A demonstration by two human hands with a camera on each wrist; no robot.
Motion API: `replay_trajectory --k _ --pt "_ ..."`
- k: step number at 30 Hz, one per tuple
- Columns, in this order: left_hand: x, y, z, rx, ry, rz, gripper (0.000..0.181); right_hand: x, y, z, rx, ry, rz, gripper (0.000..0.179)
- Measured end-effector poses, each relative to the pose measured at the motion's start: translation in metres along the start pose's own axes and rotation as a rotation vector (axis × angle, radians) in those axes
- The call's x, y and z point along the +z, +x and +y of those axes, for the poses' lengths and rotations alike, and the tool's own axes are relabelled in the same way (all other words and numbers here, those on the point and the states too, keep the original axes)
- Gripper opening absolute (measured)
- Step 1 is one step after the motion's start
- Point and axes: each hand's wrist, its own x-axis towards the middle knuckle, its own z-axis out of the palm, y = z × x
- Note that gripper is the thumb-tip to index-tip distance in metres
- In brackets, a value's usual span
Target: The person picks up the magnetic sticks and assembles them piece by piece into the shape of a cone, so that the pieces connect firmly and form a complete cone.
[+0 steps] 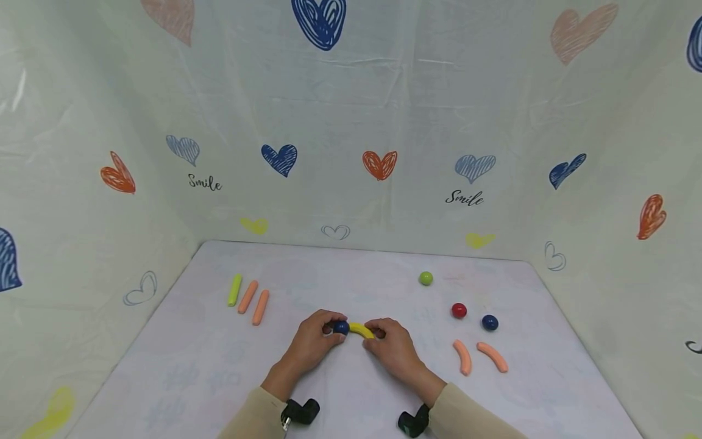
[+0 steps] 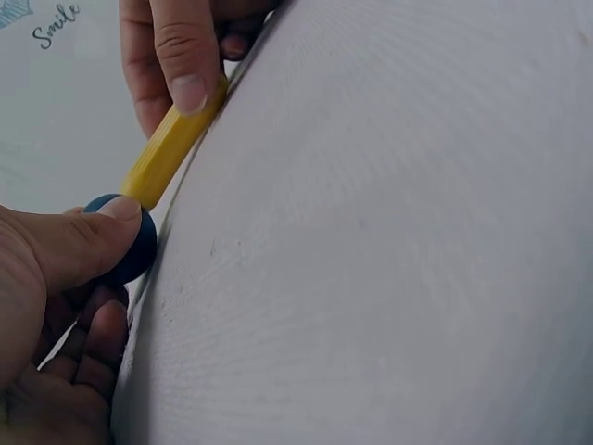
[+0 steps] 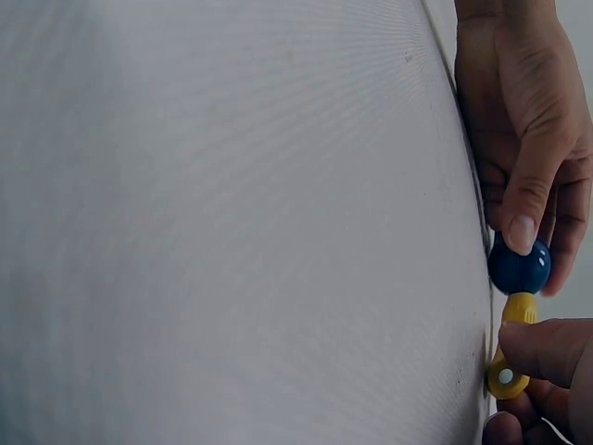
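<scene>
My left hand (image 1: 314, 341) pinches a dark blue ball (image 1: 341, 327) between thumb and fingers, low over the table. In my right hand (image 1: 396, 349) is a curved yellow stick (image 1: 360, 330), gripped near its far end. The stick's other end meets the ball, as the left wrist view shows with the yellow stick (image 2: 171, 153) up against the blue ball (image 2: 130, 243). A small pale dot shows on the held end of the yellow stick (image 3: 519, 306) in the right wrist view.
On the left lie a yellow-green stick (image 1: 234, 290) and two straight orange sticks (image 1: 248, 297). To the right are a green ball (image 1: 425, 278), a red ball (image 1: 459, 310), another blue ball (image 1: 490, 322) and two curved orange sticks (image 1: 462, 357). A heart-printed sheet (image 1: 411, 201) hangs behind the white table (image 1: 329, 268).
</scene>
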Motion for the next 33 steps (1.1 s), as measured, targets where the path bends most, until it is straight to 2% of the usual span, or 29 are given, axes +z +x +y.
replay_trajectory --k 8,23,33 --pt "0.001 0.0 0.0 -0.05 -0.008 0.008 0.036 0.002 0.002 0.002 -0.01 -0.006 -0.008 0.03" --pt "0.002 0.008 0.003 -0.053 -0.006 0.033 0.038 -0.004 0.006 -0.001 0.012 -0.005 -0.004 0.032" --pt "0.009 0.01 0.003 -0.084 -0.038 0.063 0.04 -0.001 0.003 0.003 0.0 0.013 -0.005 0.034"
